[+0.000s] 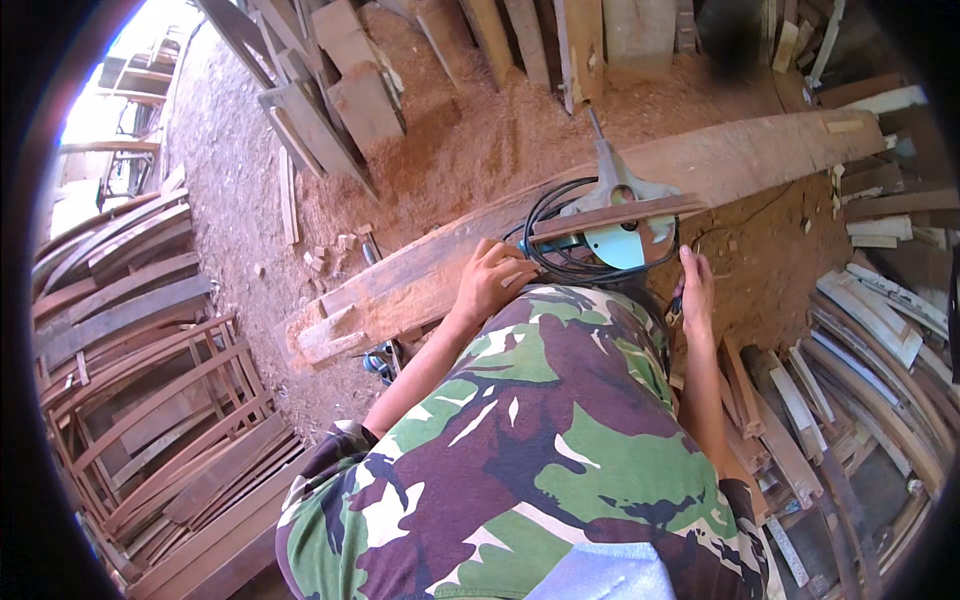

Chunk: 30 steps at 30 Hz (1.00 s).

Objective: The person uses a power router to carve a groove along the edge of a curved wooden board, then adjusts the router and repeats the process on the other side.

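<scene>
A circular saw [611,250] with a teal body, pale blade disc and grey base plate [607,185] lies over the wide plank in front of me. Across it runs a narrow brown wooden strip [620,216]. Loops of black power cord [538,217] are wound around the saw. My left hand [494,279] is closed at the saw's left end, fingers curled in beside the loops; their exact hold is partly hidden. On the right side, my right hand [697,288] pinches the cord between thumb and fingers, with its palm turned toward the saw.
The long wide plank [780,155] stretches from lower left to upper right, with a small wood block [330,335] on its near end. A blue power tool [380,362] sits beside my left forearm. Boards [365,110] lean ahead; stacked timber [170,420] lines both sides. Sawdust covers the ground.
</scene>
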Available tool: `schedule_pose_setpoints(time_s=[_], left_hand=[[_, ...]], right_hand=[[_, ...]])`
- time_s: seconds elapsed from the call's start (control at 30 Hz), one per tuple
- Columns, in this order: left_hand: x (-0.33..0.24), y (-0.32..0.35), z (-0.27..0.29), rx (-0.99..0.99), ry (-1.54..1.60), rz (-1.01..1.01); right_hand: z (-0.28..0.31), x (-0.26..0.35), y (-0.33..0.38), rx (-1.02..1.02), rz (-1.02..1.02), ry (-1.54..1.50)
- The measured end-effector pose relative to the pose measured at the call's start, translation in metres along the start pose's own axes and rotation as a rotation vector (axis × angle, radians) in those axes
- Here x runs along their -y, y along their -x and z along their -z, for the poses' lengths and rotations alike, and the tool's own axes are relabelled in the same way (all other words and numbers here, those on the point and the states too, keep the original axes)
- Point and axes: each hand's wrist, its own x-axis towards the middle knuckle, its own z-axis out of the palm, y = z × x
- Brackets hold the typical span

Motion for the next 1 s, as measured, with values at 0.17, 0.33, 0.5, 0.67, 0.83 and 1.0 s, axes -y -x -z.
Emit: schedule_pose_setpoints(time_s=[0.17,0.33,0.5,0.67,0.83,1.0], left_hand=[[0.002,0.005,-0.004,0.025,-0.011,0.067],[0.005,0.009,-0.011,0.02,0.099,0.185],[0.019,0.007,-0.014,0.033,0.2,0.254],[0.022,-0.009,-0.015,0.068,0.211,0.257],[0.031,-0.02,-0.03,0.113,0.09,0.194],[0.051,-0.017,-0.061,0.107,-0.105,0.312]], right_hand=[[-0.015,0.006,0.008,-0.027,-0.101,0.091],[-0.018,0.009,0.016,0.011,-0.04,0.027],[-0.01,-0.003,0.009,0.061,-0.005,0.009],[0.002,-0.041,0.0,0.054,0.1,0.097],[0.01,-0.057,-0.003,0.018,0.201,0.442],[0.011,-0.057,0.036,0.14,0.115,0.578]])
